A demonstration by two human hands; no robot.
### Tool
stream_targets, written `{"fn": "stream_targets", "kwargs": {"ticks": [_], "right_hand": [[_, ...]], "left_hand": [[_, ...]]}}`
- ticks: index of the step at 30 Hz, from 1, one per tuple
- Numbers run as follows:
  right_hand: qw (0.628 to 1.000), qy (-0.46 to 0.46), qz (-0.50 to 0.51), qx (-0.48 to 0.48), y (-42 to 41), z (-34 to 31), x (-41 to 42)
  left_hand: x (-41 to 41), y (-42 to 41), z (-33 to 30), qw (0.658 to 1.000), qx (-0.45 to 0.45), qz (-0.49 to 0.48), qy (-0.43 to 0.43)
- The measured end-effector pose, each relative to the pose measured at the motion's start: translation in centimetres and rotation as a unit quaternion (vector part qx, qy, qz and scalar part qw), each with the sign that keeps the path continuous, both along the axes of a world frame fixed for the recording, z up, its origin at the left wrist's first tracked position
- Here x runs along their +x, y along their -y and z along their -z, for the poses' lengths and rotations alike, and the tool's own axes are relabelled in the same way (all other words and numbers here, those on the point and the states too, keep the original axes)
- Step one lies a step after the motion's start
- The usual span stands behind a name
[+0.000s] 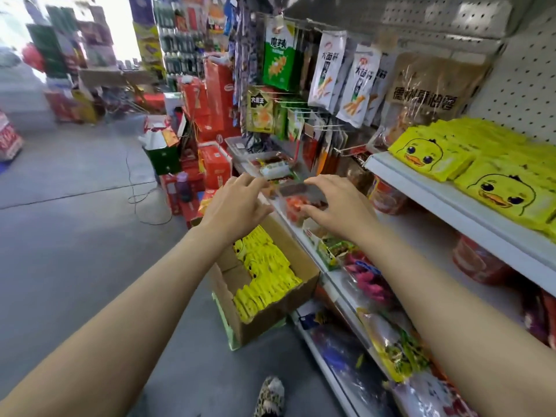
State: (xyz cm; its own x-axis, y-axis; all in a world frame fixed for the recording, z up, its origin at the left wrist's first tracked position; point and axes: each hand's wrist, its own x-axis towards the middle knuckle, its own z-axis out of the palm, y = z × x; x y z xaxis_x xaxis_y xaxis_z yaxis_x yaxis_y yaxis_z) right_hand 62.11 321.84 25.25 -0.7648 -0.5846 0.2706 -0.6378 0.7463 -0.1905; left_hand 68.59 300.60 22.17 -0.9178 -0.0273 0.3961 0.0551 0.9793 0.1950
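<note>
- Bare forearms rise from the bottom corners; the left hand [237,203], centre frame, has its fingers spread and is empty.
- Below it, a cardboard box [301,291] of glossy yellow packets.
- A clear plastic tub [296,206] of red snacks sits on the shelf [406,227] edge between both hands, equally near each.
- The right hand [334,203] is spread too, gripping nothing.

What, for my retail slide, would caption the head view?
Left hand and right hand reach toward a clear snack tub at the shelf edge, near a carton of yellow duck packets.
</note>
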Motion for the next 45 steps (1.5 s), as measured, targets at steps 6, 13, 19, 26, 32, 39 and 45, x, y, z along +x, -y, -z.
{"fn": "stream_targets", "kwargs": {"ticks": [6, 13, 19, 26, 32, 39, 45], "right_hand": [[0.998, 0.066, -0.012, 0.018, 6.7, 6.3, -12.4], [0.975, 0.217, -0.005, 0.051, 12.8, 18.2, -23.2], [0.936, 0.342, 0.032, 0.076, 15.9, 27.7, -26.5], [0.879, 0.449, 0.137, 0.086, 19.6, 38.2, -27.2], [0.842, 0.482, 0.223, 0.091, 22.2, 44.8, -27.0], [0.832, 0.474, 0.278, 0.081, 23.0, 49.5, -26.6], [0.843, 0.444, 0.288, 0.096, 23.3, 50.9, -26.4]], "left_hand": [[-11.1, 6.0, 4.7, 0.998, 0.007, -0.023, 0.051], [-21.2, 12.3, 14.1, 0.980, 0.069, -0.044, 0.182], [-25.5, 17.3, 24.1, 0.944, 0.093, -0.040, 0.315], [-32.2, 22.4, 34.6, 0.900, 0.099, 0.009, 0.423], [-36.1, 25.2, 41.5, 0.890, 0.105, 0.042, 0.442], [-38.8, 26.2, 46.8, 0.900, 0.061, 0.114, 0.416], [-40.2, 26.5, 48.5, 0.897, 0.035, 0.124, 0.422]]}}
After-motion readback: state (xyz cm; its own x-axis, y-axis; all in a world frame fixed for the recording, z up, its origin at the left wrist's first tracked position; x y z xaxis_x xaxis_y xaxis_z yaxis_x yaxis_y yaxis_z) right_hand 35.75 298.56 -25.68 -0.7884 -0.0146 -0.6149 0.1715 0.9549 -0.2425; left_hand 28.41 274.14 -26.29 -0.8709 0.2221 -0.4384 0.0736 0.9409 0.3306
